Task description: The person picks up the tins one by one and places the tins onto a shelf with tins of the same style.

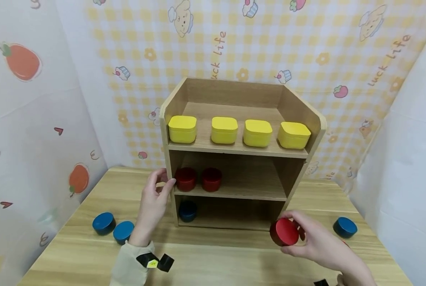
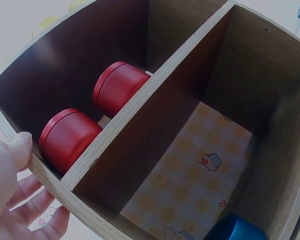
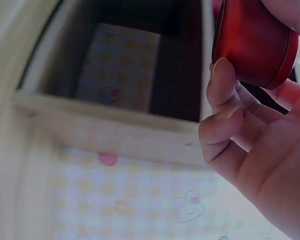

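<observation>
A small three-tier wooden shelf (image 1: 231, 150) stands upright on the table. My left hand (image 1: 155, 202) holds its left side panel at middle-tier height, the thumb on the front edge and the fingers along the outside. Two round red tins (image 1: 186, 179) (image 2: 70, 140) sit at the left of the middle tier. In my right hand (image 1: 314, 240) a third red tin (image 1: 286, 232) (image 3: 255, 45) is gripped between thumb and fingers. It is tilted in front of the shelf's lower right corner, apart from the shelf. One round blue tin (image 1: 188, 211) sits at the left of the bottom tier.
Several yellow tins (image 1: 224, 130) line the top tier. Two blue tins (image 1: 104, 223) lie on the table at the left, another blue tin (image 1: 345, 227) at the right. Something red (image 1: 346, 243) is mostly hidden behind the right forearm. A patterned cloth (image 1: 134, 99) hangs behind.
</observation>
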